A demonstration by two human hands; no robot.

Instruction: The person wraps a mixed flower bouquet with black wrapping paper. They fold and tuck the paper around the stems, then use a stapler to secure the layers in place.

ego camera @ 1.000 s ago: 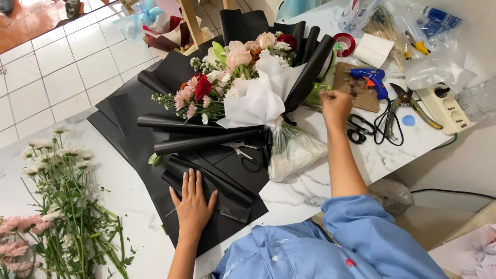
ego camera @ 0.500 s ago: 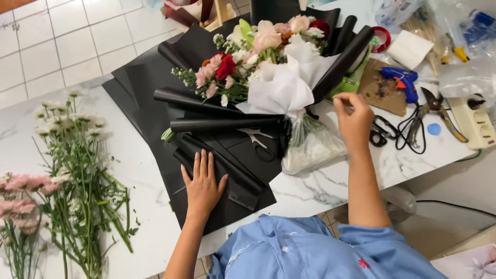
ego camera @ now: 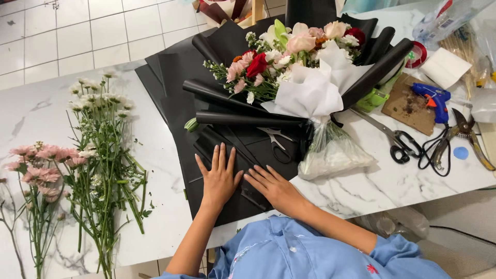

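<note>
**Two hands flat on black wrapping paper**

Both palms press down, fingers spread and gripping nothing: left hand (ego camera: 219, 178) and right hand (ego camera: 273, 187) lie side by side on the black paper sheets (ego camera: 227, 155) at lower centre. This looks like smoothing or creasing; next probably calls for an even press along the fold.

Counted: one wrapped bouquet (ego camera: 305, 72) at upper centre, two scissors (ego camera: 395, 142) at right, one blue glue gun (ego camera: 433, 98).

left hand (ego camera: 219, 178): flat, fingers spread, palm down | right hand (ego camera: 273, 187): flat, palm down, beside left
</note>
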